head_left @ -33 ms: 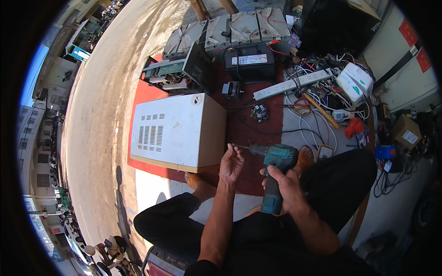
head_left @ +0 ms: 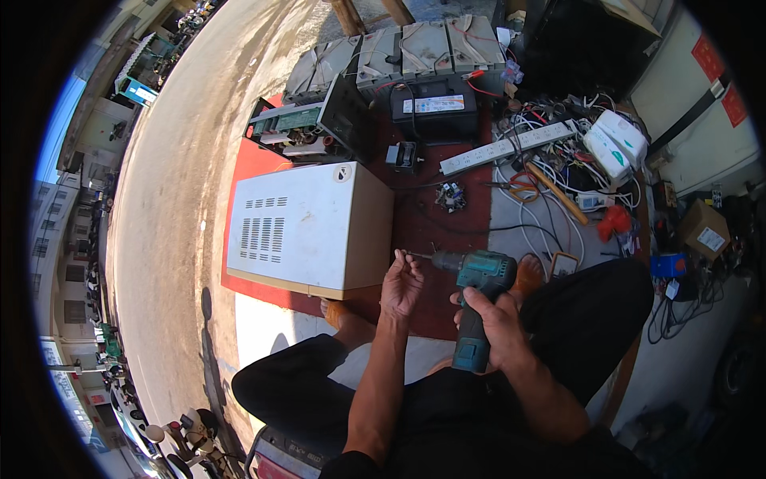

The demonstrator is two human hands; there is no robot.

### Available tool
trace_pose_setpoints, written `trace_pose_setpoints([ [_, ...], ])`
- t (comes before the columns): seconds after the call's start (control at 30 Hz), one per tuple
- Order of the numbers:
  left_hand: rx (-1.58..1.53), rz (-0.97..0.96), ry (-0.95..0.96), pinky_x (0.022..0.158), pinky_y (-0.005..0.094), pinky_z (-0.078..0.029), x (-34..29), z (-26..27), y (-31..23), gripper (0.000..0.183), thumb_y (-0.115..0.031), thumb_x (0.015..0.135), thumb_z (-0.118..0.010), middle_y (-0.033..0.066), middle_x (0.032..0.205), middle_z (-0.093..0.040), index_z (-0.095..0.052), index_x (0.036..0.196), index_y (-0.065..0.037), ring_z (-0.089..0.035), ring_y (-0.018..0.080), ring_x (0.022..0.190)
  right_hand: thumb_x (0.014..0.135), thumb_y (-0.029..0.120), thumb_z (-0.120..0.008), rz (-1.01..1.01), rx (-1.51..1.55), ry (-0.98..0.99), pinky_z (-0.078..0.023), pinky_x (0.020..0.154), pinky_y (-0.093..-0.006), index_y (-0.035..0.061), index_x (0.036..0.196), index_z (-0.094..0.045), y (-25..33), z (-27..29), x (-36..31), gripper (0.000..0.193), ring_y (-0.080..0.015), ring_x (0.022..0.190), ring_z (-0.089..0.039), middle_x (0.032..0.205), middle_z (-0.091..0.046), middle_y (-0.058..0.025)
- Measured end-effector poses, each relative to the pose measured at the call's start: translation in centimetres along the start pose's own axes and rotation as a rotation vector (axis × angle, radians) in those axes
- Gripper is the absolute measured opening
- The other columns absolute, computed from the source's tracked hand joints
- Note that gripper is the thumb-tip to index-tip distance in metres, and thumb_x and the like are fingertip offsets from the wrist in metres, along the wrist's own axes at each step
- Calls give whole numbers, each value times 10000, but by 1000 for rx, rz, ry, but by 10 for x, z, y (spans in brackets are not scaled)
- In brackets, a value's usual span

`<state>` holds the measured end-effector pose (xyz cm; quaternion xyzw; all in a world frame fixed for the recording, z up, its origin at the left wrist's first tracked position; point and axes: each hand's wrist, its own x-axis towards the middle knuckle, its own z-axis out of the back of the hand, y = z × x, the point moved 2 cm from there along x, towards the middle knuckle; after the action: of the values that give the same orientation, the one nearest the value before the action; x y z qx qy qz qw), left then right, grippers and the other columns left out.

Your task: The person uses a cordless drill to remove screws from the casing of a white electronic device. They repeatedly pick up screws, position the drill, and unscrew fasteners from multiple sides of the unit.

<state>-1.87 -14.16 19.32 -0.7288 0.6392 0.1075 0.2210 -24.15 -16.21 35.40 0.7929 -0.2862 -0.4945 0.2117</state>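
Note:
My right hand (head_left: pixel 501 321) is wrapped round the handle of a teal and black cordless drill (head_left: pixel 483 275). The drill points left, and its thin bit reaches toward my left hand (head_left: pixel 401 286). That hand is palm up with its fingers curled and pinched together at the bit's tip. Whatever lies between those fingertips is too small to make out. Left of the hands, on the red mat (head_left: pixel 431 311), stands a white metal case (head_left: pixel 307 215) with rows of vent slots and a beige side. Beyond the drill lies a small pile of screws and small parts (head_left: pixel 450 197).
An opened device with circuit boards (head_left: pixel 299 128) stands behind the case. Near it are a black battery (head_left: pixel 435 112), several grey batteries (head_left: pixel 399 52) and a small transformer (head_left: pixel 404 156). A white power strip (head_left: pixel 507 148) and tangled cables lie right. A road (head_left: pixel 163 239) runs along the left.

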Motion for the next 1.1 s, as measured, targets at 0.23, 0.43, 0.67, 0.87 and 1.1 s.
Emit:
trace_pose_setpoints([
  [0.23,-137,67,63,726,251,-534,-10,-14,3,214,-276,1086,-642,23,928,-689,-724,1073,-78,-591,130,831,1029,222,-686,-15,-64,56,-566,594,-287,-8,1117,-694,3,-3,-5,246,-127,712,-683,984,-746,-88],
  [0.43,-184,46,66,716,253,-528,-12,-19,6,212,-250,1089,-632,29,928,-683,-703,1074,-51,-590,126,825,1021,215,-693,70,-132,51,-560,575,-276,-43,1099,-720,4,-6,-8,271,-129,700,-687,936,-740,-99],
  [0.67,144,-101,-32,728,274,-534,-12,-20,8,182,-246,1085,-652,32,938,-692,-688,1062,-69,-606,134,822,1017,204,-700,137,-174,32,-552,568,-276,-46,1097,-731,2,-5,-7,264,-135,660,-680,875,-740,-86],
  [0.87,422,-174,-269,709,326,-578,-7,-10,16,164,-247,1065,-692,37,923,-707,-672,1047,-86,-667,158,785,1017,193,-702,174,-342,27,-560,619,-304,-13,1144,-707,-8,1,7,242,-143,720,-687,979,-752,-101],
  [1.1,380,-180,-306,739,350,-606,5,15,18,131,-215,1059,-700,57,932,-719,-672,1049,-88,-696,179,800,1036,248,-672,-161,38,-63,-585,645,-331,18,1147,-693,-23,15,27,257,-159,752,-692,1040,-754,-110],
])
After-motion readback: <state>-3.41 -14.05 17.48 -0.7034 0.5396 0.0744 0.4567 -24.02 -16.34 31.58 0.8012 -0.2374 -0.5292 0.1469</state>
